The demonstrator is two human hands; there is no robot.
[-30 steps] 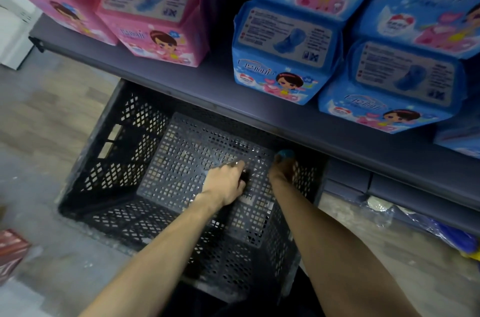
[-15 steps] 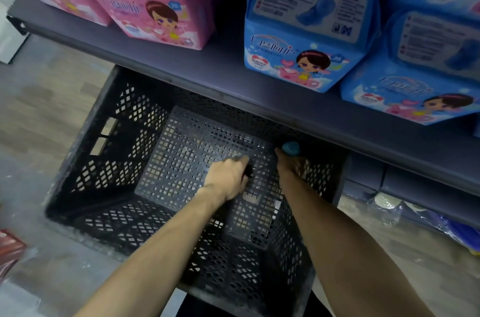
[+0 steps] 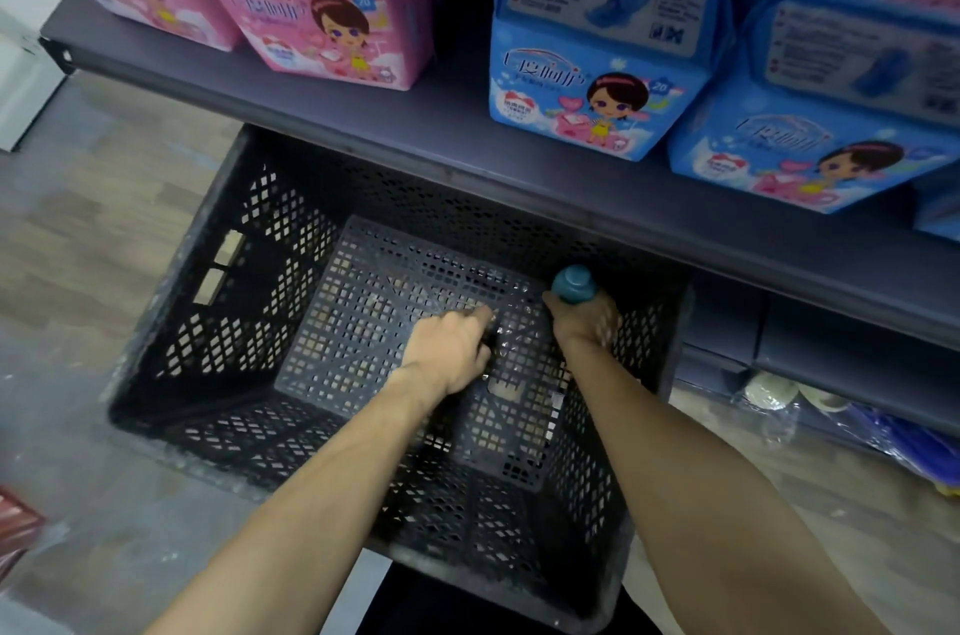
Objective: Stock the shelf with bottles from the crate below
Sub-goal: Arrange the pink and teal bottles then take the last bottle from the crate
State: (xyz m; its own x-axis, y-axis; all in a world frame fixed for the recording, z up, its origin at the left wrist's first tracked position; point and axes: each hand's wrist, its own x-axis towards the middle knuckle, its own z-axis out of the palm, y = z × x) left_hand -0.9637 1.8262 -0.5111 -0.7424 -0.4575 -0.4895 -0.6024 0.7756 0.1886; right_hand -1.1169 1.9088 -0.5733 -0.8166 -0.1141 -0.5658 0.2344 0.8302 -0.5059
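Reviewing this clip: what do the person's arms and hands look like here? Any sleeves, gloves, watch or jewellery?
Both forearms are bare up to the frame edge, with no sleeve in view. The left hand and right hand wear no gloves, and no watch, bracelet or ring shows on what is visible.

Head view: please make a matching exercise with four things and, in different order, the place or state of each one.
Things:
1. right hand
2. left hand
3. pink packs
4. crate

States:
A. on the shelf, left side
B. standing on the floor under the shelf
C. grips a bottle with a teal cap
D. fingers curled round something dark low in the crate

Pairs: 1-C, 2-D, 3-A, 4-B
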